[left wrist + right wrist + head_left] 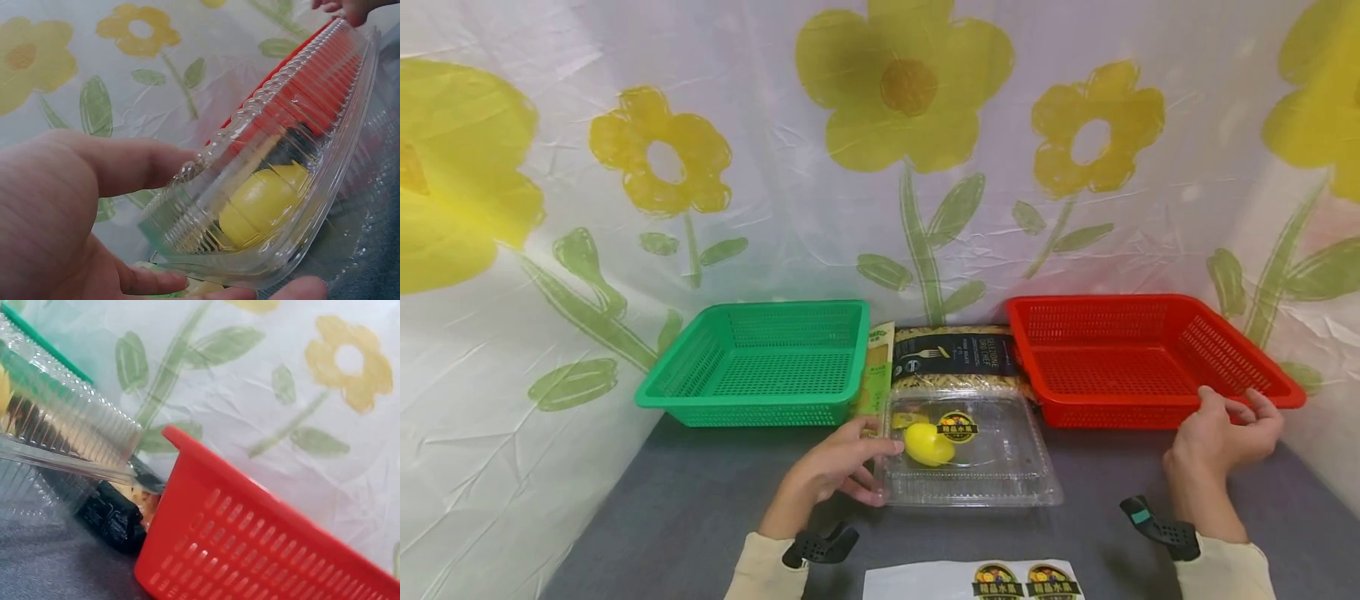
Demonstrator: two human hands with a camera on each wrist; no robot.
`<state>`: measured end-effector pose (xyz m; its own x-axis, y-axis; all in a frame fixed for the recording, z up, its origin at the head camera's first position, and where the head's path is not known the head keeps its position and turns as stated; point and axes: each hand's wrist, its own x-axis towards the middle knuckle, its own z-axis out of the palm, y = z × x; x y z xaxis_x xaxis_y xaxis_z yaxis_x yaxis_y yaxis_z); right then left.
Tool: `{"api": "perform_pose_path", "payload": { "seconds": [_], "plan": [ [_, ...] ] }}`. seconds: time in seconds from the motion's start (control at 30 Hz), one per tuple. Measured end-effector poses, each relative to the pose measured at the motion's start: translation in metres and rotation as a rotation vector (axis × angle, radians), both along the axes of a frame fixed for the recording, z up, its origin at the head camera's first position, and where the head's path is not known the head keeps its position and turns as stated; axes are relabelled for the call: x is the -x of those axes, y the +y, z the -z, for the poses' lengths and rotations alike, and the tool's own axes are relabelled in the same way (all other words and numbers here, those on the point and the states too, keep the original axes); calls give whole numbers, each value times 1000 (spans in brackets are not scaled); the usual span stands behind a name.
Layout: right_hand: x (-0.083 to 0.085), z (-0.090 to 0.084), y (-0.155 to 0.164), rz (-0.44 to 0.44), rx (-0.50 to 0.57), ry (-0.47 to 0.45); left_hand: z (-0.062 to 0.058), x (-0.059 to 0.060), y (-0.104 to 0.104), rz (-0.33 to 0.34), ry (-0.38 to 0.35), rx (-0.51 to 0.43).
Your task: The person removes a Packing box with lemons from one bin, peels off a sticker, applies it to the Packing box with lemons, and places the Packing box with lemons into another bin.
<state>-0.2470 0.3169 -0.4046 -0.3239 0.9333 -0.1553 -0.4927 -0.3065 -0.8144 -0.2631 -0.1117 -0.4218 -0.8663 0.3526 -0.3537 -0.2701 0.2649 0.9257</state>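
The clear clamshell box (970,454) sits on the grey tabletop (647,517) at near centre, between the two baskets and slightly nearer than both. Its lid is closed over a yellow fruit (928,443), which lies in the left half under a round printed label (957,427). The left wrist view shows the fruit resting against the ribbed wall, so the box probably keeps it from rolling.

The left hand (842,471) holds the box at its left edge: thumb on the upper rim, fingers curled beneath the lower rim (a pinch grip on the thin plastic flange, likely chosen because the smooth walls offer little else to hold).

The right hand (1225,437) rests on the near right rim of the red basket (1105,367), fingers bent over the edge; whether it grips the rim firmly or only touches it cannot be told.

The green basket (760,367) stands at far left. Between the baskets, just behind the box, lies a dark pasta packet (955,358) with a slim green packet (876,375) at its left. A white sticker sheet (970,581) lies at the near edge.
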Motion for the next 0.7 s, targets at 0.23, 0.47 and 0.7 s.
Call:
{"api": "perform_pose_path", "payload": {
  "seconds": [0.23,0.47,0.7],
  "plan": [
    [1,11,13,-111,239,4,1,1,1,-9,-28,-49],
    [0,13,20,-242,394,88,-3,1,0,-22,-27,-88],
    [-1,11,20,-269,388,130,-6,0,2,-41,-3,-145]
  ]
}}
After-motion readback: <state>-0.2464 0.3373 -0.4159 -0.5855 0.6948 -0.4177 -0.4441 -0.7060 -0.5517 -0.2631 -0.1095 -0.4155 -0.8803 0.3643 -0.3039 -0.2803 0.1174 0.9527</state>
